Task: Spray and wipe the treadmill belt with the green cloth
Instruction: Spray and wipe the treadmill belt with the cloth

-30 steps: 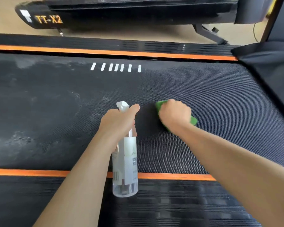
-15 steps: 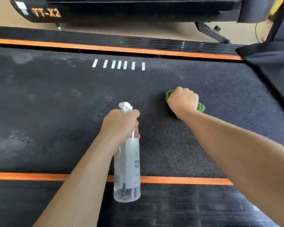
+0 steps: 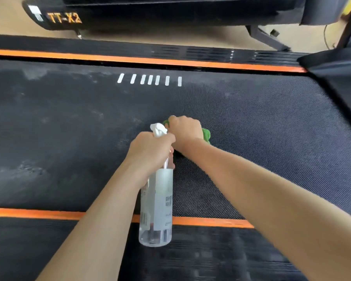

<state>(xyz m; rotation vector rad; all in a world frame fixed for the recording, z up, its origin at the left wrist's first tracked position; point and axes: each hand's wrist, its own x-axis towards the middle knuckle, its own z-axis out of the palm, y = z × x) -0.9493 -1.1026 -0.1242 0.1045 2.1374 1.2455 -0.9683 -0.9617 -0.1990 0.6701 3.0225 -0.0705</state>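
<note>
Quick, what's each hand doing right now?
Left hand: closed around the spray bottle, held above the belt.
Right hand: closed on the green cloth, pressing it on the belt.

- treadmill belt (image 3: 261, 126): matt black, finely woven texture, dusty grey smears
- spray bottle (image 3: 156, 209): clear glossy plastic
- green cloth (image 3: 206, 134): soft fabric

Dusty treadmill belt (image 3: 261, 122) — green cloth (image 3: 206, 134) lies on it.
</note>
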